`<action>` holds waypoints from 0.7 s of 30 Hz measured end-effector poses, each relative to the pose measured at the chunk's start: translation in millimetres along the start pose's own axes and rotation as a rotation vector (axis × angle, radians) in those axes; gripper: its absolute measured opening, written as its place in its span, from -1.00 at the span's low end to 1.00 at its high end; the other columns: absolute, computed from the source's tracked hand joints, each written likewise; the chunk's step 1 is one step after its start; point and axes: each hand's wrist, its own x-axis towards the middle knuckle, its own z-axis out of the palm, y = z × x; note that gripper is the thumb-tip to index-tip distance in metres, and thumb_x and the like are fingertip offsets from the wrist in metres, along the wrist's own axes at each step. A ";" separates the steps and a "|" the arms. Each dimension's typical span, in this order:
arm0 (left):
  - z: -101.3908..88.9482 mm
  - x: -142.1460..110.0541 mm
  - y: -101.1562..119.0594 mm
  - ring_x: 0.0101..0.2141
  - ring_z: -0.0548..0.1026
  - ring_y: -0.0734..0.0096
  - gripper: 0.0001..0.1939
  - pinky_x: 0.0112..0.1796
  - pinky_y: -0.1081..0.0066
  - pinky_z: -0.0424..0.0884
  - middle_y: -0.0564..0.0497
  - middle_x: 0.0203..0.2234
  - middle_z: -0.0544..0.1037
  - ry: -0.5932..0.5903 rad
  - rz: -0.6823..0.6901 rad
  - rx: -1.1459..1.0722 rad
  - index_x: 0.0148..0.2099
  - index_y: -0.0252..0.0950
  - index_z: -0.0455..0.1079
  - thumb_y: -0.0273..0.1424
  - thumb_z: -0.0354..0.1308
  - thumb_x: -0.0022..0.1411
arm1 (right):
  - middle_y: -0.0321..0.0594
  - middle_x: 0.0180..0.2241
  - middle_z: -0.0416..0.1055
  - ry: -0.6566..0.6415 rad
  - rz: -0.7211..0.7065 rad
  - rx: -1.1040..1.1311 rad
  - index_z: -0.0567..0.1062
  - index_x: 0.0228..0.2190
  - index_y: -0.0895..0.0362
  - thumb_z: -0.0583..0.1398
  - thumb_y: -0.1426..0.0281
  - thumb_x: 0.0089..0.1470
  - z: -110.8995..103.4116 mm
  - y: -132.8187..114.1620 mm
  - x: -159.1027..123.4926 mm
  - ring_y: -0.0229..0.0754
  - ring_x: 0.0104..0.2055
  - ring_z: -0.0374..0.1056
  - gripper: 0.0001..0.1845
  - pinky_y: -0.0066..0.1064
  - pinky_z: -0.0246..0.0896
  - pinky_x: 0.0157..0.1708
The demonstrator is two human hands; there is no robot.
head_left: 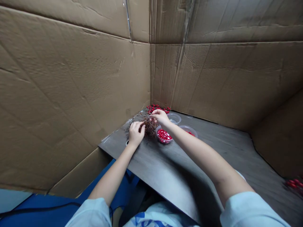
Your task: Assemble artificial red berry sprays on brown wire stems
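Observation:
A tangled bundle of thin brown twigs (149, 128) lies at the far left of the grey table. My left hand (136, 134) is at the left side of this bundle, fingers curled and closed on some of the twigs. Over the bundle's upper right, my right hand (160, 117) pinches a thin twig; its tip is too small to make out clearly. A clear round tub (163, 142) with small red berries stands just right of the bundle, below my right wrist. Behind my right hand lie sprigs with red berries (157, 107).
A clear tub (175, 118) and another with red berries (193, 130) stand by my right forearm. Cardboard walls (113, 78) meet in a corner behind the grey table (151, 171). More red berries (294, 183) sit at the far right edge.

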 end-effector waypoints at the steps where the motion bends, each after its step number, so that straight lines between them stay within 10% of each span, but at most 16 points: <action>1: 0.6 2.1 8.0 -0.22 0.39 0.32 -0.78 -0.14 0.29 0.32 -0.08 -0.30 0.47 -0.013 0.016 -0.054 -0.17 -0.31 0.39 -0.35 0.01 0.17 | -0.41 -0.68 0.24 -0.001 0.002 0.027 0.21 -0.53 0.14 0.10 0.56 -0.17 -0.5 -0.7 -6.1 -0.38 -0.63 0.27 -0.87 -0.62 0.08 -0.67; 12: 23.6 16.5 88.7 -0.27 0.49 0.34 -0.69 -0.21 0.36 0.40 -0.14 -0.28 0.52 -0.151 -0.255 -0.740 -0.21 -0.40 0.41 -0.26 0.08 0.11 | -0.36 -0.60 0.33 0.209 -0.128 0.025 0.33 -0.55 0.18 0.17 0.48 -0.23 -44.7 4.4 -66.1 -0.37 -0.57 0.28 -0.92 -0.60 0.12 -0.65; 21: 57.0 22.6 153.7 -0.39 0.45 0.42 -0.79 -0.32 0.45 0.34 -0.03 -0.44 0.51 -0.331 -0.123 -0.656 -0.35 -0.36 0.39 -0.32 0.04 0.11 | -0.27 -0.51 0.44 0.354 -0.223 -0.379 0.43 -0.49 0.19 0.17 0.48 -0.17 -107.3 18.8 -121.4 -0.29 -0.44 0.36 -0.92 -0.48 0.26 -0.43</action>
